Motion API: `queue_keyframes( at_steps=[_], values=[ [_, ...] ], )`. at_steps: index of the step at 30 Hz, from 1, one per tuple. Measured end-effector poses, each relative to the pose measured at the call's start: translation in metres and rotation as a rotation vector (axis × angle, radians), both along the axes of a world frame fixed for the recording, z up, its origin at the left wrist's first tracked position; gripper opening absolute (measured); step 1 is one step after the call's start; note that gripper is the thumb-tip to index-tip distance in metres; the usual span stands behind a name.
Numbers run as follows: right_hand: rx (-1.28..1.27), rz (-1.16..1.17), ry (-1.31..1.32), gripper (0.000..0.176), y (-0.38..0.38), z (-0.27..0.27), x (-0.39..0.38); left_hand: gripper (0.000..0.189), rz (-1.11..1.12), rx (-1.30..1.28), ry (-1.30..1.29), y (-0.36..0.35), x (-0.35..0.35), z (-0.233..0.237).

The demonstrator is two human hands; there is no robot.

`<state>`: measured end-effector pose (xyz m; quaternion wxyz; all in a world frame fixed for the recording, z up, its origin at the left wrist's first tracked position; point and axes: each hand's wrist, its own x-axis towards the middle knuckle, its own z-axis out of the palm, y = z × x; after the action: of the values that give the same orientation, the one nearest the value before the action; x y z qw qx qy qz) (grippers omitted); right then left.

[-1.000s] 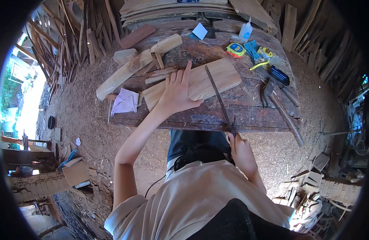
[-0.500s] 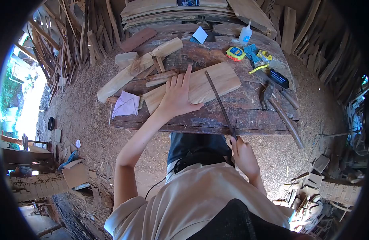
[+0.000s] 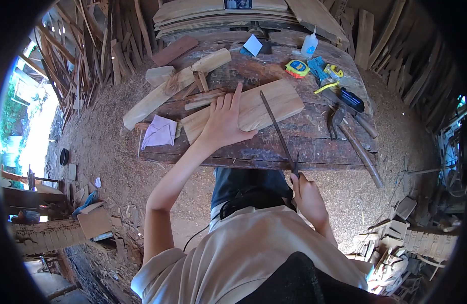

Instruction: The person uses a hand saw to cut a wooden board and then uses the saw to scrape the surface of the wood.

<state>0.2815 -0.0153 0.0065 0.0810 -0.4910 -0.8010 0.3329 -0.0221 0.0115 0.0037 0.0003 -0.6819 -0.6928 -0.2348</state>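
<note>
A pale wooden board (image 3: 271, 104) lies at a slant on the workbench. My left hand (image 3: 224, 119) presses flat on it, fingers spread and thumb pointing right. Below the bench's front edge, my right hand (image 3: 308, 195) is wrapped round the handle of a hand saw (image 3: 278, 127). Its long, thin dark blade shows nearly edge-on and runs up and left across the right part of the board, the tip near the far edge. Left of the board lies a folded lilac cloth (image 3: 160, 131).
On the dark workbench (image 3: 233, 157), a hammer (image 3: 357, 147), tape measure (image 3: 297, 68) and glue bottle (image 3: 310, 44) sit right. A long wood piece (image 3: 157, 101) and a reddish block (image 3: 175, 49) lie left. Planks (image 3: 223, 17) are stacked behind; scraps and shavings cover the floor.
</note>
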Motion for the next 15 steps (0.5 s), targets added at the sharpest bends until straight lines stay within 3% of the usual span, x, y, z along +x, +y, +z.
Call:
queue_keyframes(
  at_steps=[3, 15],
  values=[
    [0.123, 0.038, 0.063, 0.037, 0.013, 0.0, -0.023, 0.125, 0.007, -0.013, 0.002, -0.002, 0.001, 0.001],
    [-0.005, 0.016, 0.035, 0.039, 0.004, 0.006, 0.002, 0.125, -0.004, -0.028, -0.017, -0.001, 0.0, 0.006]
  ],
)
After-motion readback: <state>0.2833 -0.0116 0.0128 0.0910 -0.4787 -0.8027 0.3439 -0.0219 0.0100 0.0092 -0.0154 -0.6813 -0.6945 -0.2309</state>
